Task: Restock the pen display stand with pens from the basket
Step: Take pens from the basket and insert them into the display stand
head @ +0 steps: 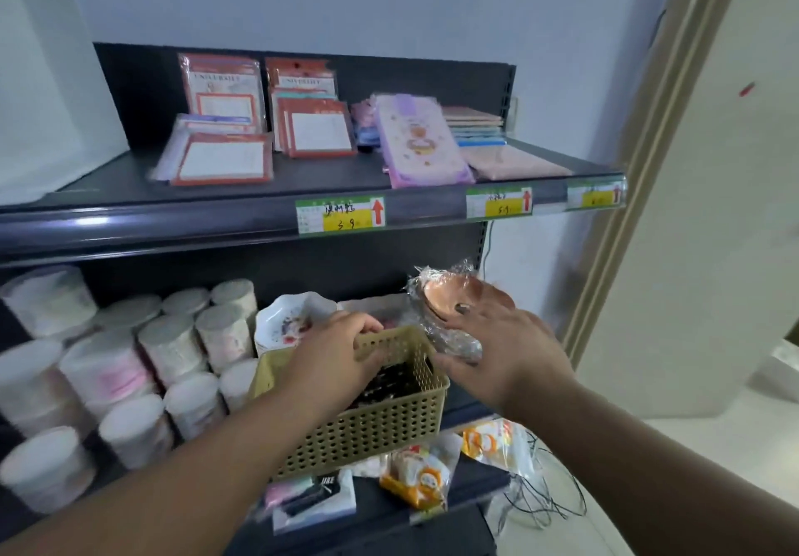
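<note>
Down at the lower centre of the frame, the perforated basket (372, 426) of dark pens (389, 382) sits on the shelf (475, 480), left hand (333, 361) gripping its far rim, right hand (506, 352) spread loose beside its right edge.

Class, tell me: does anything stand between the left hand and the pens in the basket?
Nothing visible does. The left hand grips the far rim of the basket, and the dark pens lie uncovered inside, right beside it.
</note>
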